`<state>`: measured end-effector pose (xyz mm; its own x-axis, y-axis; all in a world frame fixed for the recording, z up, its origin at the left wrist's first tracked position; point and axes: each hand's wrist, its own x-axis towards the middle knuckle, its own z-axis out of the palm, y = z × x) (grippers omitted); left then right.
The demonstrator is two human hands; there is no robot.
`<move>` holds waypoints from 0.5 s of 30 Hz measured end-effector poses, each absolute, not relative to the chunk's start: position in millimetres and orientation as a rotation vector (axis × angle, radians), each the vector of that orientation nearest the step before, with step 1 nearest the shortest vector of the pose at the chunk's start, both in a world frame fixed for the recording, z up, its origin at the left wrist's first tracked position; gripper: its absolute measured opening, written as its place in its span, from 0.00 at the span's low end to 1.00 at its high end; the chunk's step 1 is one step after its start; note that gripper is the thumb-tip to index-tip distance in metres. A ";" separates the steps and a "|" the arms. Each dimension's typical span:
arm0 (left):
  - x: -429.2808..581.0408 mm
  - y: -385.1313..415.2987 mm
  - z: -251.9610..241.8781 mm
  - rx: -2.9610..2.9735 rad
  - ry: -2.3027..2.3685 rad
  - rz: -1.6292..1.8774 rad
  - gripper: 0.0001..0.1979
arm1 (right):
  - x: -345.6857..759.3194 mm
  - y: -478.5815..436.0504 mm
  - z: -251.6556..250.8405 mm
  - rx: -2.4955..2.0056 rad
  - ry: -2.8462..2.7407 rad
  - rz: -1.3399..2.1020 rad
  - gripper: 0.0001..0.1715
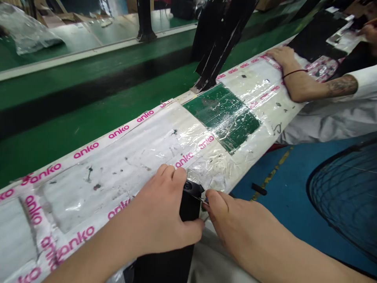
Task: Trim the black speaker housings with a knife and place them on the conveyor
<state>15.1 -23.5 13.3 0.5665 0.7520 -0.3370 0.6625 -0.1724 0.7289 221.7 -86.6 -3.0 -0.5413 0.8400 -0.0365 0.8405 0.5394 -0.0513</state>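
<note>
The left hand [160,212] wraps closed around a black plastic housing [188,210] at the near edge of the film-covered tabletop [123,188]. The right hand [232,220] pinches a thin metal pick [200,199] between thumb and forefinger, its tip against the housing's upper end. A co-worker's hand [281,57] rests farther along the tabletop.

Two hands [159,212], one black device [190,208], one small pick [201,199], one fan [344,196].
</note>
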 end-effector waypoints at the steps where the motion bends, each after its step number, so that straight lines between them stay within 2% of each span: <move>1: 16.7 -24.7 12.4 1.905 1.157 0.127 0.16 | 222.6 -85.9 -1.8 1.483 2.747 -0.116 0.25; 10: 22.8 -28.2 17.7 1.930 1.228 0.047 0.17 | 231.1 -75.9 4.4 1.366 2.696 -0.194 0.24; 12: 22.0 -27.2 21.9 1.894 1.256 -0.025 0.18 | 233.5 -70.2 7.1 1.328 2.719 -0.216 0.20; 15: 20.1 -26.2 24.8 1.864 1.283 -0.054 0.19 | 239.2 -68.2 21.8 1.297 2.752 -0.249 0.08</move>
